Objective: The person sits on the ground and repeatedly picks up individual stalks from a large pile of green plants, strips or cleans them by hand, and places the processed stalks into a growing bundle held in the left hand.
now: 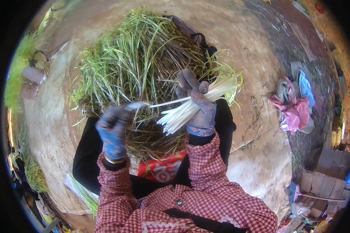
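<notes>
My right hand (198,99), in a patterned glove with grey fingers, is closed around a bunch of slender white stalks (179,116). Their pale green ends (231,83) stick out to the right. One stalk (169,103) juts left from the bunch toward my left hand (114,124). That gloved hand is blurred by motion, its fingers curled in around a pale strand (136,105). Whether the strand is part of the stalk or a peeled layer, I cannot tell. Just beyond my hands lies a big heap of green-leaved stalks (136,58), roots and stems tangled.
A red bag (161,169) lies between my legs. White-stemmed stalks (81,194) rest by my left leg. Pink and grey cloths (293,105) are bunched at the right on the brown ground sheet (256,70). More greenery (17,73) is at the far left; cardboard (324,176) is at the lower right.
</notes>
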Available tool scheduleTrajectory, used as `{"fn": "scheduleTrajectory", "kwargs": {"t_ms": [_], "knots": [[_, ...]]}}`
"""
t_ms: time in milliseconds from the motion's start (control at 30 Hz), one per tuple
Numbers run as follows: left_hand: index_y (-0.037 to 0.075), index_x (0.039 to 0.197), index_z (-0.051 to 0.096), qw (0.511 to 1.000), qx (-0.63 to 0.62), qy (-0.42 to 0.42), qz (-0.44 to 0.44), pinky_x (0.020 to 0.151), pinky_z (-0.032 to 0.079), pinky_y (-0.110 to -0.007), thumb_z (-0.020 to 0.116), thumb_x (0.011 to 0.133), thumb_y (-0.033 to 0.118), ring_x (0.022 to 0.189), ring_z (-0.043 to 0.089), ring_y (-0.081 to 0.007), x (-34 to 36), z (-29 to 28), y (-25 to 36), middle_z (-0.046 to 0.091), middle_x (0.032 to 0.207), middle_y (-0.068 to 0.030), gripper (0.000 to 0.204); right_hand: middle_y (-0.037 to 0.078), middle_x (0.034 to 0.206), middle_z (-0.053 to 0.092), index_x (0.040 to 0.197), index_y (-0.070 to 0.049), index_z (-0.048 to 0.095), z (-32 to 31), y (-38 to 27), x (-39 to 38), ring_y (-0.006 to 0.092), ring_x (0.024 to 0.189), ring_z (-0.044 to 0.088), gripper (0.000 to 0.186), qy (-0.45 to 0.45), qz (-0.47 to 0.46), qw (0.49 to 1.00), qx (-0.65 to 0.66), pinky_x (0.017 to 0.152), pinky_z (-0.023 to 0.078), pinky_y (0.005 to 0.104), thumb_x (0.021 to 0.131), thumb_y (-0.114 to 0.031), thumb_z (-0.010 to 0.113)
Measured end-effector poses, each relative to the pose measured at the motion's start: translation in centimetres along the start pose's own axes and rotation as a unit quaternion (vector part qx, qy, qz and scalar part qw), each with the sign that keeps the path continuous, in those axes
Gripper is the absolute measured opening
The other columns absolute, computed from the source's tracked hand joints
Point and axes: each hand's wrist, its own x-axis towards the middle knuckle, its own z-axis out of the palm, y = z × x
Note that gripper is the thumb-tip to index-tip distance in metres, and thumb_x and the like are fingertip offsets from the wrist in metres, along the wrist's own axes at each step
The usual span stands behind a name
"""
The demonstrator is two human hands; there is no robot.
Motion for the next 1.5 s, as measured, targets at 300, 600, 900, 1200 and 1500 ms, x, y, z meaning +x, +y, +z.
{"fn": "scheduleTrajectory", "kwargs": {"t_ms": [300,600,900,1200,1500], "knots": [[0.001,0.121,0.057,0.980,0.191,-0.044,-0.012,0.089,0.052,-0.034,0.067,0.087,0.021,0.103,0.063,-0.0275,5.4,-1.7,-9.2,0.063,0.116,-0.0172,0.041,0.012,0.101,0.065,0.092,-0.013,0.056,0.0,0.4,-0.6,0.0223,0.082,0.062,0.023,0.160,-0.009,0.986,0.033,0.061,0.049,0.0302,0.080,0.005,0.064],[0.000,0.113,0.061,0.991,0.103,0.041,-0.081,0.059,0.047,-0.027,0.060,0.087,0.012,0.065,0.059,-0.0158,7.7,2.2,-9.3,0.065,0.082,-0.0112,0.029,0.013,0.093,0.065,0.094,-0.013,0.052,-0.1,1.8,-0.1,0.0208,0.075,0.061,0.025,0.195,-0.007,0.978,-0.070,0.057,0.047,0.0284,0.081,0.001,0.068],[0.003,0.140,0.038,0.972,-0.216,0.088,-0.031,0.046,0.031,-0.016,0.059,0.094,0.028,0.053,0.042,-0.0030,-2.0,0.6,3.7,0.060,0.083,-0.0011,0.057,0.012,0.096,0.064,0.095,-0.013,0.054,0.2,1.8,-0.7,0.0197,0.079,0.059,0.023,0.184,0.016,0.981,-0.062,0.060,0.048,0.0285,0.082,0.000,0.068],[0.004,0.110,0.063,0.968,-0.186,0.082,-0.148,0.048,0.032,-0.018,0.052,0.098,0.029,0.052,0.041,-0.0028,-0.3,4.9,0.4,0.053,0.065,0.0038,0.030,0.019,0.103,0.067,0.097,-0.013,0.059,0.7,1.8,-1.0,0.0254,0.081,0.068,0.026,0.190,0.052,0.972,-0.126,0.056,0.052,0.0299,0.078,0.000,0.071],[0.000,0.088,0.061,0.997,-0.030,0.007,-0.074,0.055,0.038,-0.024,0.048,0.097,0.016,0.061,0.046,-0.0075,-0.5,8.3,-2.2,0.056,0.069,-0.0001,0.023,0.010,0.083,0.069,0.092,0.002,0.062,1.3,3.7,-0.8,0.0160,0.075,0.068,0.026,0.240,0.178,0.899,-0.321,0.065,0.054,0.0249,0.073,-0.003,0.079]]}}
